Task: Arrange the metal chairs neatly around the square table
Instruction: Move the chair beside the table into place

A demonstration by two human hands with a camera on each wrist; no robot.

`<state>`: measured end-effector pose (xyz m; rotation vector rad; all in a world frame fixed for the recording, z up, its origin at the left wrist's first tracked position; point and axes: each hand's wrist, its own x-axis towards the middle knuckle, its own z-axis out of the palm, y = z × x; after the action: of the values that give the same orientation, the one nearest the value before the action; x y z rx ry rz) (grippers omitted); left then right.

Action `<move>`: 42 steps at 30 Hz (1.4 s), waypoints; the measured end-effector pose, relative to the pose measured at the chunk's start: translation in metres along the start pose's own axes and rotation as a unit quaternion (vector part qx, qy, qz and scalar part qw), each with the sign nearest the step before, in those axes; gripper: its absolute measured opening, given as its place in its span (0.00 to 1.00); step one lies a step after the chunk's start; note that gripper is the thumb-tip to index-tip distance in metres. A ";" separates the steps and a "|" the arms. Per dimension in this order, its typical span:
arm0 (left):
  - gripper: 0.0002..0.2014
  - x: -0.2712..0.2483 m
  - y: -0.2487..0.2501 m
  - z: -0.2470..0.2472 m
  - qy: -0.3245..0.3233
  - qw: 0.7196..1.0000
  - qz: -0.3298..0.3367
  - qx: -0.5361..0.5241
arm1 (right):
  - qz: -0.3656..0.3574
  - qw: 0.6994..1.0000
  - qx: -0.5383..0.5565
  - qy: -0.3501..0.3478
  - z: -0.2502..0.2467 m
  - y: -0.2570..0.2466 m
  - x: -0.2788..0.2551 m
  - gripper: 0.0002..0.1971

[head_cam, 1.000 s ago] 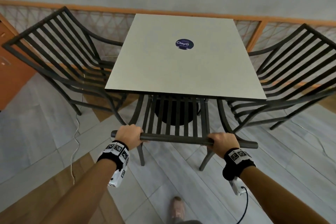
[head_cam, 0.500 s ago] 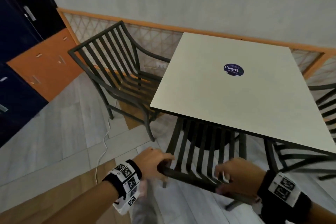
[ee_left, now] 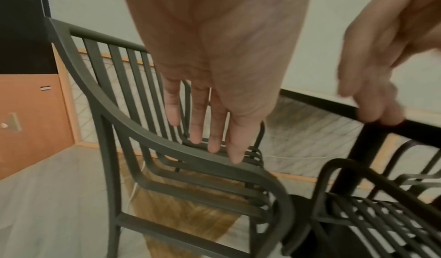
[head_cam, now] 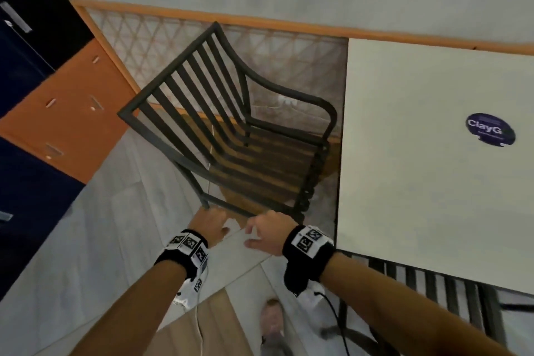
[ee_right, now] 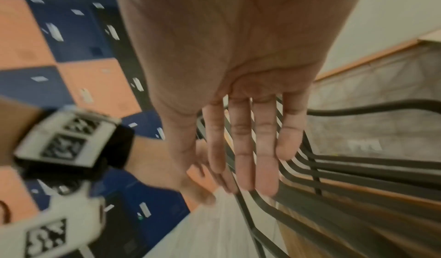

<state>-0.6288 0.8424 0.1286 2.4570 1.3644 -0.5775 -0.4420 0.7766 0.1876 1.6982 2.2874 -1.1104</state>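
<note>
A dark metal slatted armchair [head_cam: 231, 136] stands left of the white square table [head_cam: 419, 182], angled, its seat front facing the table's left edge. Both my hands hover at its near armrest [ee_left: 190, 160]. My left hand [head_cam: 209, 224] has straight fingers [ee_left: 214, 130] whose tips are at the armrest's top; I cannot tell whether they touch it. My right hand [head_cam: 267, 228] is also empty, with fingers [ee_right: 264, 158] stretched over the armrest toward the seat slats. A second metal chair [head_cam: 433, 283] sits tucked under the table's near edge at the lower right.
Orange and dark blue cabinets [head_cam: 66, 113] fill the left side. A wood-framed lattice panel [head_cam: 202, 37] runs along the grey wall behind the chair and table. A white cable [head_cam: 198, 324] lies on the tiled floor near my foot [head_cam: 271, 315].
Both hands have let go of the near chair's top rail, and that chair stays under the table. The view has swung left and both hands have moved to the left chair's armrest.
</note>
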 end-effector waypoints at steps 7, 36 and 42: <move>0.25 0.080 -0.074 0.020 0.065 0.995 -0.048 -0.055 | 0.114 0.992 -0.061 0.012 0.044 0.041 0.140 0.40; 0.30 0.126 -0.063 0.008 0.043 0.991 -0.106 0.075 | 0.309 0.947 -0.039 -0.080 0.043 0.151 0.123 0.25; 0.30 0.120 -0.052 0.009 0.017 0.989 -0.110 0.099 | 0.360 0.930 -0.030 -0.066 0.060 0.148 0.116 0.21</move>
<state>-0.6179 0.9553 0.0626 2.4933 1.6799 -0.7585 -0.3793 0.8517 0.0168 2.0855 1.3822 -0.9237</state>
